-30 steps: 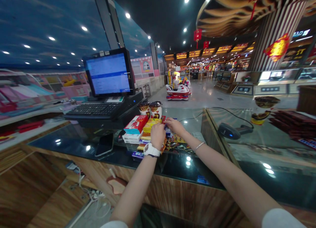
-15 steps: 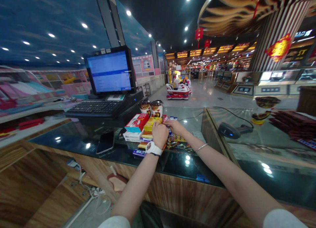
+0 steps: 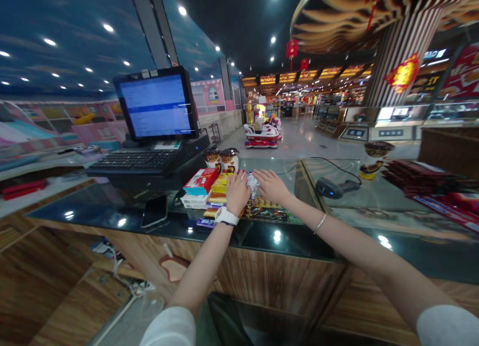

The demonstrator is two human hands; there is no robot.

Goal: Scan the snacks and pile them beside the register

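My left hand [image 3: 238, 190] lies with fingers stretched forward over the right side of a pile of snack packs, a white watch on its wrist. Beside it, my right hand [image 3: 274, 187] is flat, fingers extended and pointing left. Small silvery packets [image 3: 253, 185] show between the two hands; my fingers partly cover them. Left of my left hand are a yellow pack [image 3: 220, 183], a red and teal box [image 3: 202, 180] on a white box [image 3: 194, 201], and a purple bar [image 3: 206, 222] nearer the front edge. Neither hand visibly grips anything.
Two lidded cups [image 3: 229, 160] stand behind the boxes. Left are a monitor [image 3: 155, 106], a keyboard [image 3: 130, 159] and a phone [image 3: 154, 211]. A barcode scanner [image 3: 333, 187], another cup [image 3: 375, 160] and a stack of dark red packs [image 3: 419, 181] occupy the right side.
My hands were bunched together with curled fingers at the pile; now the fingers are stretched out and silvery packets show between them. The view has turned slightly right.
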